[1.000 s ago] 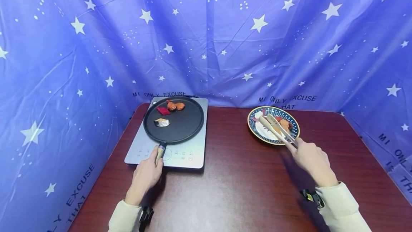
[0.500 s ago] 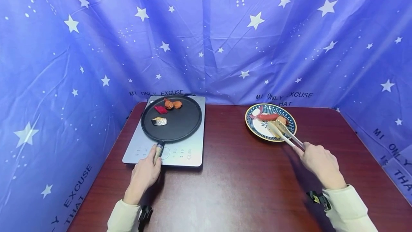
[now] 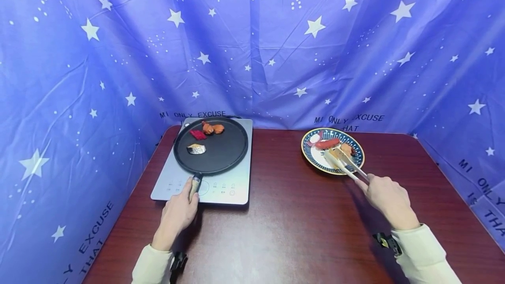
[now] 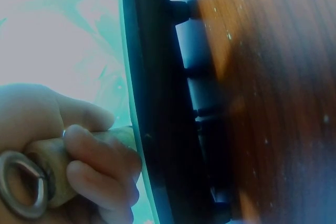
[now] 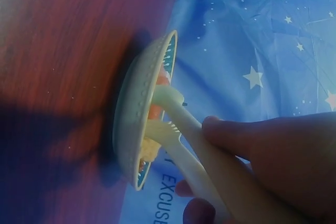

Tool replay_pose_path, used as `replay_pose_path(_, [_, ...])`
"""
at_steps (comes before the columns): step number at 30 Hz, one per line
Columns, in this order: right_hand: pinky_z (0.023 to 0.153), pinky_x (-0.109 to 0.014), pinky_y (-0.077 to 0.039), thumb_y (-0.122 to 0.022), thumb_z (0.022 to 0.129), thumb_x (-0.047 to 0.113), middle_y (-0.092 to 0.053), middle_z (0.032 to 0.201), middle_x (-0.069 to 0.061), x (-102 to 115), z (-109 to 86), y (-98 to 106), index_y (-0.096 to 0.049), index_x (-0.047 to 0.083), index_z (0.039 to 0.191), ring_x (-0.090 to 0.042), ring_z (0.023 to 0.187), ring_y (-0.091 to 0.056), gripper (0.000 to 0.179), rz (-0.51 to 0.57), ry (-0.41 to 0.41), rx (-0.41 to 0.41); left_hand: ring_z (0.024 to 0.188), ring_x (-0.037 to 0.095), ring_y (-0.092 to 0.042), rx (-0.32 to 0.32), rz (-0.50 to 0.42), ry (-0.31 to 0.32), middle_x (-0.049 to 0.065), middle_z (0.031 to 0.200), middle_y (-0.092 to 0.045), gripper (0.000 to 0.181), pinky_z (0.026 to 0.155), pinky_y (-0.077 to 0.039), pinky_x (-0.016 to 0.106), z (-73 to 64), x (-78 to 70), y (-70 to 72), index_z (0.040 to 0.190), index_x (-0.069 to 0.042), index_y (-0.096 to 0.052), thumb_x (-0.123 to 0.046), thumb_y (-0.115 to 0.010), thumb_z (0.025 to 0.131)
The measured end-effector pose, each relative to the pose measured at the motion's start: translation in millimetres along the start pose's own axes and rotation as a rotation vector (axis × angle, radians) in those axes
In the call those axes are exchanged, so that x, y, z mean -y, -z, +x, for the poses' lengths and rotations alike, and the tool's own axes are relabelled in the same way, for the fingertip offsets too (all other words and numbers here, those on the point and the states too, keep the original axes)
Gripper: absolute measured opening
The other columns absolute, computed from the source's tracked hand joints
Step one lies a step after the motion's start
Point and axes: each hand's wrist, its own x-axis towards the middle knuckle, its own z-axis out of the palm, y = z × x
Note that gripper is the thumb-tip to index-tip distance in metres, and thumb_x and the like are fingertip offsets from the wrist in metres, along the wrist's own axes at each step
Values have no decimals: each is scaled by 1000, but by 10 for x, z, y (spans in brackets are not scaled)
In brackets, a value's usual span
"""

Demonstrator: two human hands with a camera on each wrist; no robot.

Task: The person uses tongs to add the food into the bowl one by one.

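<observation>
In the head view my left hand (image 3: 177,216) grips the handle (image 3: 194,187) of a flat black frying pan (image 3: 221,157). The left wrist view shows fingers wrapped around that handle, with a metal ring at its end. My right hand (image 3: 388,198) holds tongs (image 3: 349,168) over a patterned plate (image 3: 309,157). On the plate lie a red sausage (image 3: 327,144), a white-and-pink piece (image 3: 314,138) and a breaded orange piece (image 3: 347,149). The tong tips are down inside the plate, apart, near a yellowish piece; whether they touch it, I cannot tell.
The pan stands on a silver induction cooker (image 3: 240,174). In it are orange-brown meat pieces (image 3: 213,129), a dark red piece (image 3: 198,134) and a silvery fish piece (image 3: 196,149). A blue star-printed curtain (image 3: 276,34) surrounds the brown table (image 3: 276,231).
The tongs have shifted from over the sausage toward the plate's near side, uncovering the sausage. My left hand stays on the pan handle; the pan's food has not moved.
</observation>
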Motion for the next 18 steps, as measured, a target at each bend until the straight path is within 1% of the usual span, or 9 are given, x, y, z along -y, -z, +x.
replay_pose_path(6, [45, -56, -39, -48, 96, 43, -56, 69, -30, 66, -38, 106, -54, 1, 75, -50, 60, -55, 47, -11, -33, 23, 82, 46, -61, 2, -2, 4, 31, 105, -62, 55, 68, -46, 54, -1, -2, -7, 145, -11, -36, -29, -46, 94])
replay_pose_path(9, [46, -57, -40, -47, 96, 45, -56, 68, -30, 81, -65, 141, -56, 0, 76, -50, 60, -56, 50, -9, -55, 46, 80, 46, -61, 1, 0, 2, 31, 104, -62, 55, 67, -46, 54, -3, -2, -12, 145, -10, -37, -28, -46, 94])
replay_pose_path(13, [46, -56, -40, -46, 96, 46, -55, 67, -29, 71, -92, 157, -56, -1, 74, -48, 59, -56, 53, -8, -53, 72, 80, 46, -62, 4, 3, 2, 31, 104, -62, 55, 66, -46, 54, -7, -2, -9, 145, -10, -37, -28, -46, 94])
replay_pose_path(18, [48, -56, -41, -45, 97, 44, -57, 72, -30, 51, -56, 161, -57, 0, 75, -49, 63, -57, 51, -3, -45, 92, 81, 46, -62, 6, 4, 2, 31, 104, -62, 55, 66, -46, 54, -4, -6, 1, 145, -10, -37, -28, -46, 94])
